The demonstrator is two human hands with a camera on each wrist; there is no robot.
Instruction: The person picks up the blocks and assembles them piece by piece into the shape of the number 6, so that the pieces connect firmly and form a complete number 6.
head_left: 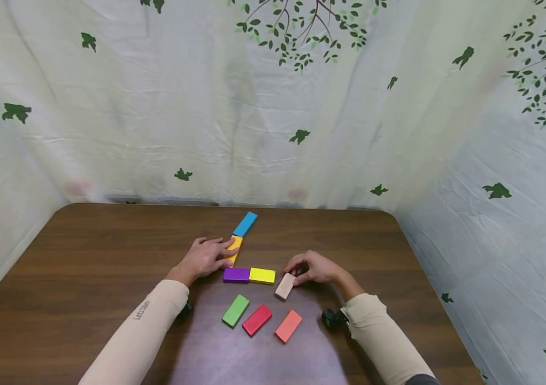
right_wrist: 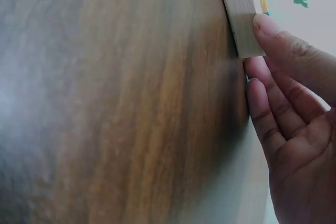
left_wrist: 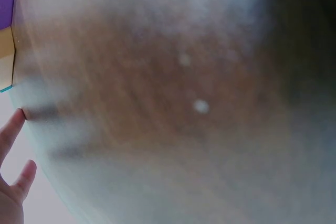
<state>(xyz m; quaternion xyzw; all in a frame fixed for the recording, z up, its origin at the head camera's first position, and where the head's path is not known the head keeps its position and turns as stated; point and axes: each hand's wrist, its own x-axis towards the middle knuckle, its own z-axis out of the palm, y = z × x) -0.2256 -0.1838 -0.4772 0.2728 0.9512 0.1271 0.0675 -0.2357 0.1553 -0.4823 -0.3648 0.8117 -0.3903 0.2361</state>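
In the head view, my left hand (head_left: 204,258) lies over an orange-yellow block (head_left: 235,247), fingertips on its top and the thumb by its near end. A blue block (head_left: 245,223) continues the line beyond it. Between thumb and fingers, my right hand (head_left: 317,267) pinches a plain wooden block (head_left: 284,286), set slanted just right of a yellow block (head_left: 262,276). That yellow block sits end to end with a purple block (head_left: 236,275). The right wrist view shows the thumb (right_wrist: 294,53) pressed on the wooden block's end.
Nearer the person lie a green block (head_left: 236,310), a red block (head_left: 256,320) and a coral block (head_left: 288,326), all slanted. They rest on a brown wooden table (head_left: 94,267). A white curtain (head_left: 147,117) with leaf prints hangs behind it and along the sides.
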